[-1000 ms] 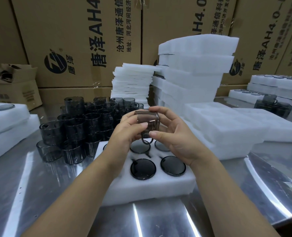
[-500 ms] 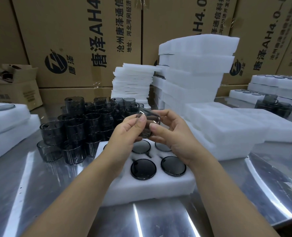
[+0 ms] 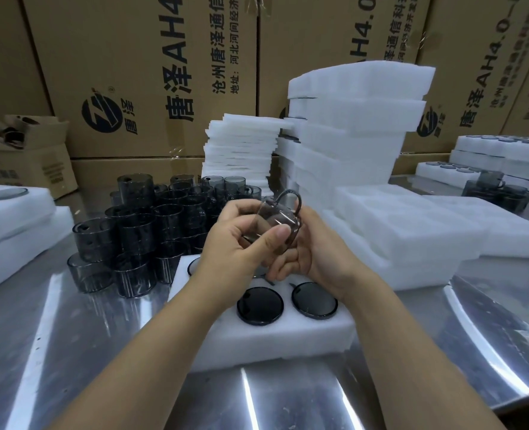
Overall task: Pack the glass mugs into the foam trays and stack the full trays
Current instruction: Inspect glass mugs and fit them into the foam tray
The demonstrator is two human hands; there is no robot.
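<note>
mug [image 3: 277, 226] tipped onto its side, handle [image 3: 299, 202] swung from underneath to top

The mug [image 3: 277, 228] I hold is smoky, see-through glass, smooth and glossy, like the loose mugs [image 3: 139, 231] far left. The tray [image 3: 272, 339] near me is white foam, matt and faintly grainy. It sits on a polished steel table [image 3: 102, 352] streaked with glare, and the far cartons [image 3: 133, 72] are dull brown cardboard.

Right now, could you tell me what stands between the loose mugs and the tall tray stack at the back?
In the head view, a pile of thin foam sheets stands there, behind the mugs and beside the stack.
</note>
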